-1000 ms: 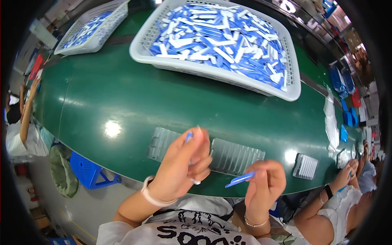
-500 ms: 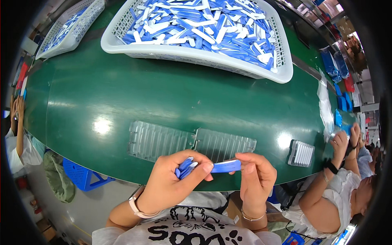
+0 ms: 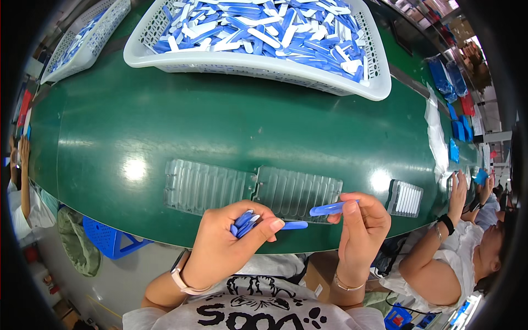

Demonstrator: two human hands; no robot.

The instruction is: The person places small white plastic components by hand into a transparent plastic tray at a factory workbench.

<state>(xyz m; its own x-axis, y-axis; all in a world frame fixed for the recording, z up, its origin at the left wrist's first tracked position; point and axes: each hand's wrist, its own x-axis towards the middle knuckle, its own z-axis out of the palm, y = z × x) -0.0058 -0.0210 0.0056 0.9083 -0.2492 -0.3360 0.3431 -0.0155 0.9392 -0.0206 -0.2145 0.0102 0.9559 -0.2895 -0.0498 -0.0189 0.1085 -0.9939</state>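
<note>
My left hand (image 3: 231,236) is curled around a bunch of short, slim blue plastic sticks (image 3: 243,224). Past its thumb and fingertips one blue stick (image 3: 296,225) pokes out to the right. A little apart, my right hand (image 3: 363,234) pinches a single blue stick (image 3: 325,209) between thumb and fingers, its rounded end pointing left. Just beyond both hands lies an opened clear plastic case (image 3: 206,184), its two ribbed halves side by side on the green table; no sticks show in its slots. My hands overlap its near edge.
A white perforated basket (image 3: 264,70) heaped with blue and white sticks stands at the far side. Another such basket (image 3: 74,69) is far left. To the right sits a clear case (image 3: 406,198) filled with white strips, near a co-worker's arm (image 3: 432,242). A blue stool (image 3: 113,236) stands lower left.
My hands have parted: the right has moved right, carrying a blue stick away from the left. A stick still juts from my left fingers. The co-worker's hands at right have shifted.
</note>
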